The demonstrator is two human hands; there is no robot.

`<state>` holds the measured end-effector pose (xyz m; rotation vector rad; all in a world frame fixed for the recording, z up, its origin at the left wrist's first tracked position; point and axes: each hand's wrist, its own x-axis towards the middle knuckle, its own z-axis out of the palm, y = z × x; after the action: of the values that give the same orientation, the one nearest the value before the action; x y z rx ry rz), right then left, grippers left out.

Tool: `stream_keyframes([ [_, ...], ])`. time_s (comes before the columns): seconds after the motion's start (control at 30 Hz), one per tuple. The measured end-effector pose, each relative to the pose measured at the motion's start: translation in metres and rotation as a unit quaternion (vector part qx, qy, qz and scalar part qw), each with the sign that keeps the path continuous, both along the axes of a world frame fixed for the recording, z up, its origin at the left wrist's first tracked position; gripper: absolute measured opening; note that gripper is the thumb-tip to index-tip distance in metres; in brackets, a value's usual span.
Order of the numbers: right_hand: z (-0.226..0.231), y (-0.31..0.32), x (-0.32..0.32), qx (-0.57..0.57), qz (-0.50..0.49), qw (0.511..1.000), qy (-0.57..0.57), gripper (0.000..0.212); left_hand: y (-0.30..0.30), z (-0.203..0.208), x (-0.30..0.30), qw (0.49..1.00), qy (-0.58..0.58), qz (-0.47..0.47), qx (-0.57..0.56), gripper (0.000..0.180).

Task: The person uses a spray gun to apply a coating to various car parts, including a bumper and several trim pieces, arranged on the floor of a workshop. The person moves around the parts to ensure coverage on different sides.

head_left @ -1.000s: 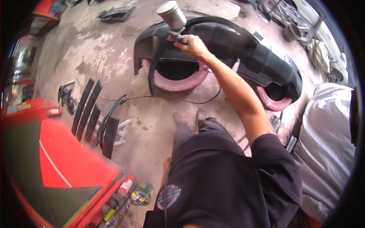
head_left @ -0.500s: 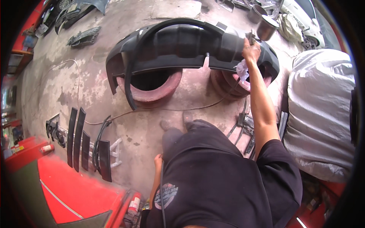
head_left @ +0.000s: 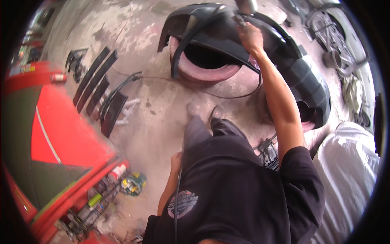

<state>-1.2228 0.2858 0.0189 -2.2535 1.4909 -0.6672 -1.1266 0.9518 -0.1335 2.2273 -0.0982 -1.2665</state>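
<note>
My right hand [head_left: 251,37] is wrapped round the handle of a spray gun [head_left: 240,19] topped by a metal cup [head_left: 247,5], which the upper edge cuts off. The gun is over the left part of a large black car bumper [head_left: 306,79]. Under the bumper's left end lies a pinkish, dusty tire [head_left: 209,74]; more tire shows beneath its right end. At my left side hangs my left hand [head_left: 175,161], fingers curled round a dark hose [head_left: 177,195] that runs down along my shirt. Part of that grip is hidden.
Several long black trim strips [head_left: 95,79] lean on a low rack at left. A red panel [head_left: 69,126] fills the near left, beside a green can [head_left: 134,184]. A pale covered bulk [head_left: 345,162] stands at right. The hose [head_left: 219,96] loops across the floor before my feet.
The view has turned, so the bumper now slants toward the right. My right hand with the spray gun has moved from the bumper's right end to its left part. My left hand remains low.
</note>
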Motion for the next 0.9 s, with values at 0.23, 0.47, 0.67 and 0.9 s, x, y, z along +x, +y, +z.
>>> stream_keyframes([
  [0.23,-0.069,0.117,0.105,0.037,0.237,0.971,-0.015,0.025,0.057,0.03,-0.078,0.998,0.014,0.046,0.038,0.038],
  [0.47,-0.144,0.258,0.098,0.136,0.396,0.906,0.067,0.029,0.117,0.025,-0.096,0.999,0.005,-0.019,0.042,0.035],
  [0.67,-0.168,0.315,0.03,0.195,0.287,0.938,0.006,0.032,0.182,-0.007,-0.051,0.993,0.014,-0.104,0.052,0.033],
  [0.9,-0.131,0.281,0.059,0.065,-0.013,0.99,-0.121,0.024,0.26,-0.013,0.087,0.996,-0.03,-0.063,0.052,0.029],
])
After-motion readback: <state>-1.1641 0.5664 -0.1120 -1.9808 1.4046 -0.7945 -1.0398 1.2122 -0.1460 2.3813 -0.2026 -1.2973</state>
